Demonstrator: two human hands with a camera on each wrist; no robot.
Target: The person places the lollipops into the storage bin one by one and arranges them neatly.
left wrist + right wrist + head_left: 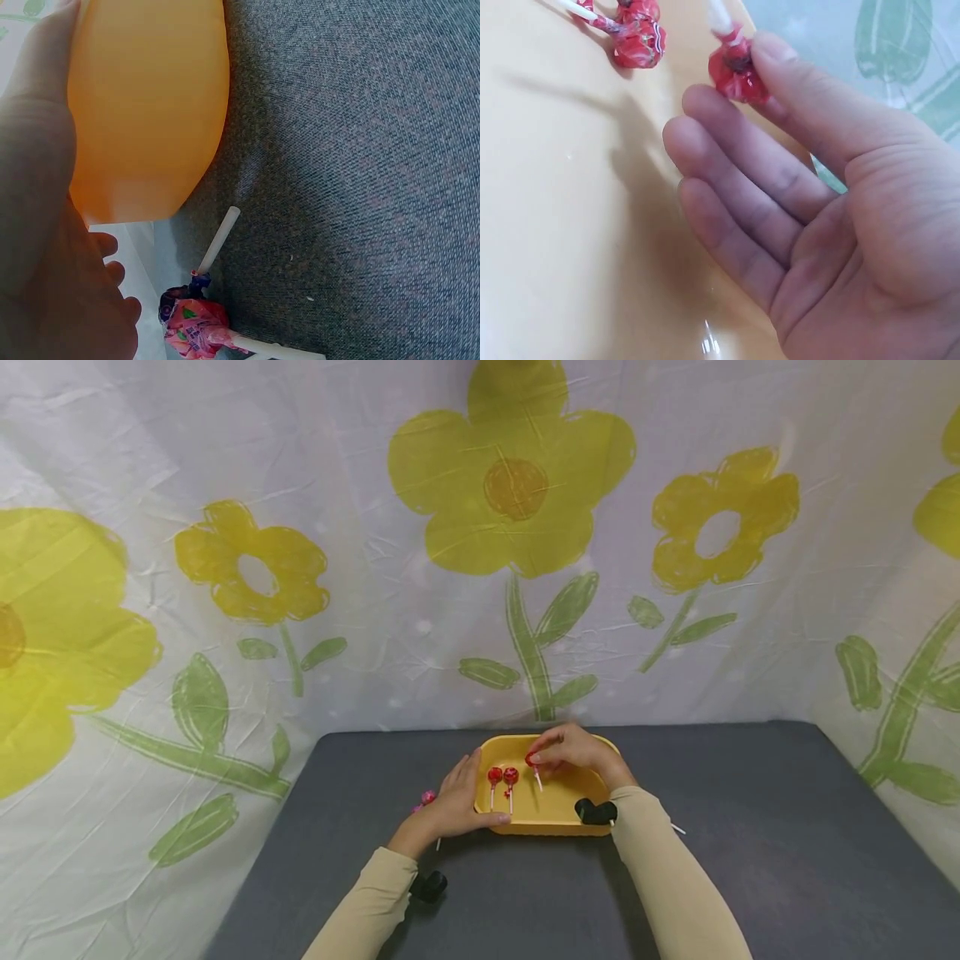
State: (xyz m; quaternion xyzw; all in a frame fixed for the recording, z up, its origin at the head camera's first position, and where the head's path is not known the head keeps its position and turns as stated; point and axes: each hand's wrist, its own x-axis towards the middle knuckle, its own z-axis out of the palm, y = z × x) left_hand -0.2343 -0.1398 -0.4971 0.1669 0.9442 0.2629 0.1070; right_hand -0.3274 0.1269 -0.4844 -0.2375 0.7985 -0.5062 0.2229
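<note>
A shallow yellow plastic tray (pixel 551 829) lies on the dark table. My left hand (pixel 456 800) holds its left end, with the thumb by the front rim and the fingers along the side. Over the tray's middle, my right hand (pixel 576 752) pinches a red-wrapped lollipop (pixel 739 75) between thumb and fingertips, its white stick pointing away from the palm. Two more red lollipops, one (pixel 495 775) beside the other (pixel 511 776), lie in the left part of the tray with sticks toward the front.
Outside the tray, beside my left hand, lie pink-wrapped lollipops (pixel 196 328), partly hidden in the head view. A white stick (pixel 678 829) shows beyond my right sleeve (pixel 660 860). Behind the dark table (pixel 750 827) hangs a flower-printed cloth (pixel 405 635).
</note>
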